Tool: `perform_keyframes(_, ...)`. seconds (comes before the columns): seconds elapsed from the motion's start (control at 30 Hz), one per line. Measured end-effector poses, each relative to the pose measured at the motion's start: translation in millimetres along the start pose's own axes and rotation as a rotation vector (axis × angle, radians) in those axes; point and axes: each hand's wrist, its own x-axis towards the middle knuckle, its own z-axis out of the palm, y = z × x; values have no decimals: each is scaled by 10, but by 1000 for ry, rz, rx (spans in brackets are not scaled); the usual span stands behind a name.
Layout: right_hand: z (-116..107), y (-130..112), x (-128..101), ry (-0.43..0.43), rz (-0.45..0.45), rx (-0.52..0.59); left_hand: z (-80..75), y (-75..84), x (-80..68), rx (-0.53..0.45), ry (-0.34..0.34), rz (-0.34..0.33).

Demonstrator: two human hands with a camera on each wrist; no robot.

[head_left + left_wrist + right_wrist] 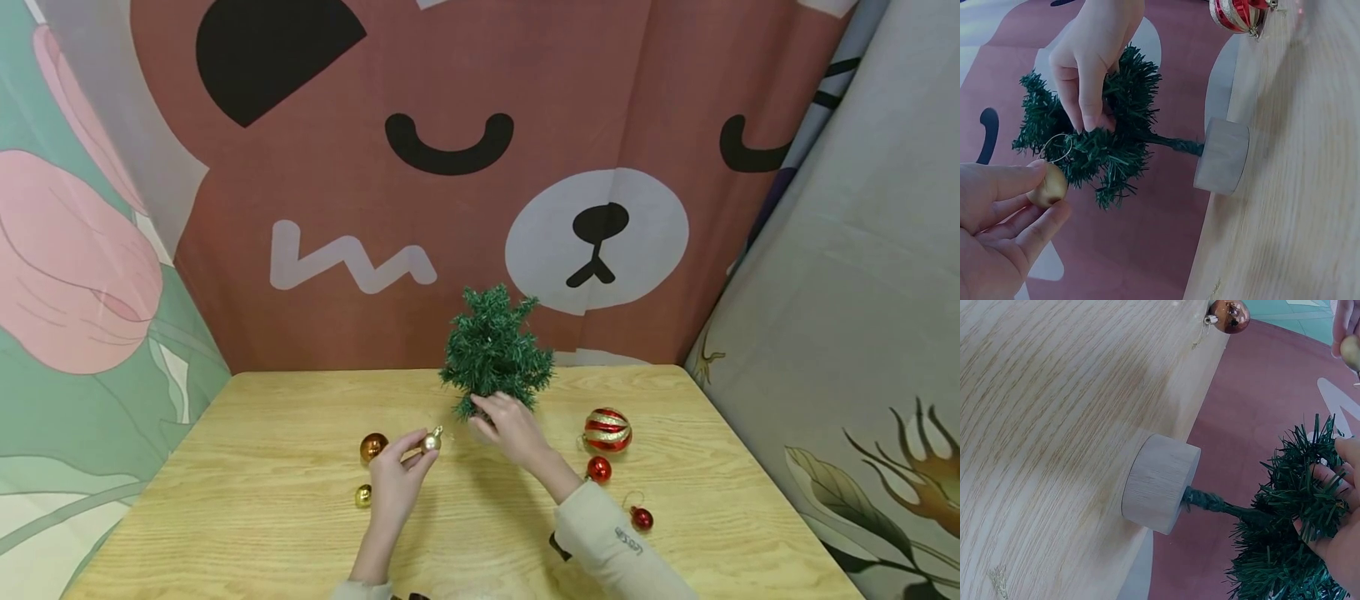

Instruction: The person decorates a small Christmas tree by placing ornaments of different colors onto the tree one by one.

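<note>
Two pinches: left fingers [1035,181] round gold bauble [1047,187], right fingers [1088,103] on tree branch [1110,125].

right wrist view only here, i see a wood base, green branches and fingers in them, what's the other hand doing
Observer: The left hand pinches a small gold bauble by its sides, close beside the little tree.
Operator: does the bauble have a hanger
Observer: Yes, a thin wire ring at its top, lying against the lower branches in the left wrist view.
Operator: what else is on the table
Observer: To the right of the right hand, a large red and gold striped ball and two small red baubles; to the left, a copper bauble and another gold one.
</note>
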Motion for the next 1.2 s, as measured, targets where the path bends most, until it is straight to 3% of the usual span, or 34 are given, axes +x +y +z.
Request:
perform_keyframes(0.1,-2,-8,2,8,0,6,24,0,27,10,5,8)
perform_keyframes(0.37,20,-12,-13,131,-52,59,102,-12,108,-13,1,14)
perform_keyframes(0.6,27,-16,-12,106,14,113,137,-24,147,-18,-1,32)
perform_keyframes(0.87,33,-33,4,147,44,159,166,-11,200,-5,-4,45)
perform_keyframes(1.2,19,-51,46,166,65,338,216,-10,218,-16,-44,65)
